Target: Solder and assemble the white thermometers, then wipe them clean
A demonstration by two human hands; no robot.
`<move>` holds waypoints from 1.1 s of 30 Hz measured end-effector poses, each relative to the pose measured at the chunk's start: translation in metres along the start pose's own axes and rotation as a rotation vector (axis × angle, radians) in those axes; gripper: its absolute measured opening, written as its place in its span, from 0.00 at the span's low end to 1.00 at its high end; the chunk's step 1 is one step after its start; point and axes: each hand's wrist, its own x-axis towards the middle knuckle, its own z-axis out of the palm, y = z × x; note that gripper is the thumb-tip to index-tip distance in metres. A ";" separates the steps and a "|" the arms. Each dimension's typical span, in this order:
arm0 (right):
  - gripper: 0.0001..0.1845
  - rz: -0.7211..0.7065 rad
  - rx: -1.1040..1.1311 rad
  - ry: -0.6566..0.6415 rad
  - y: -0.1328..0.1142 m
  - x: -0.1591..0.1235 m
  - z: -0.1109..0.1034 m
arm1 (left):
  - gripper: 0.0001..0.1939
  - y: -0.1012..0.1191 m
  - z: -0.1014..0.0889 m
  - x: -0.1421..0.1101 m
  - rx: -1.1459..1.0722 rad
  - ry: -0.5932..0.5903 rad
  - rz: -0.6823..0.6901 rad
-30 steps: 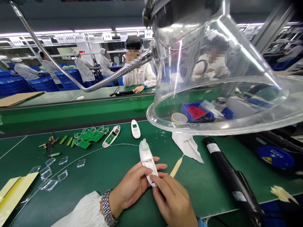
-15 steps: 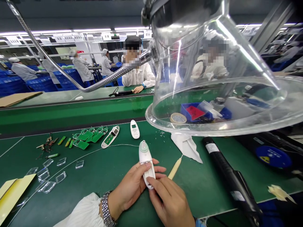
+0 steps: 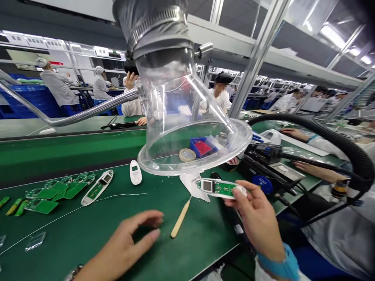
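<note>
My right hand grips one end of a white handheld device, whose open side shows a green circuit board and a small dark screen. It is held above the bench, over a crumpled white cloth. My left hand hovers over the green mat with fingers apart, holding nothing. Between the hands lies a pointed tool with a cream handle. Farther left, a second opened device half with a board rests beside a white front cover.
A clear fume hood hangs over the bench on a flexible metal arm. Loose green circuit boards are piled at left, near a clear plastic piece. Behind the hood sits a blue bin. A co-worker's hands are at right.
The closed white device has left both hands. My right hand has moved right and now holds an opened one with its board showing; my left hand is empty. The view has turned right.
</note>
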 end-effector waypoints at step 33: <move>0.22 0.157 0.162 0.231 -0.016 0.101 -0.118 | 0.10 0.062 0.058 0.130 0.684 0.577 0.943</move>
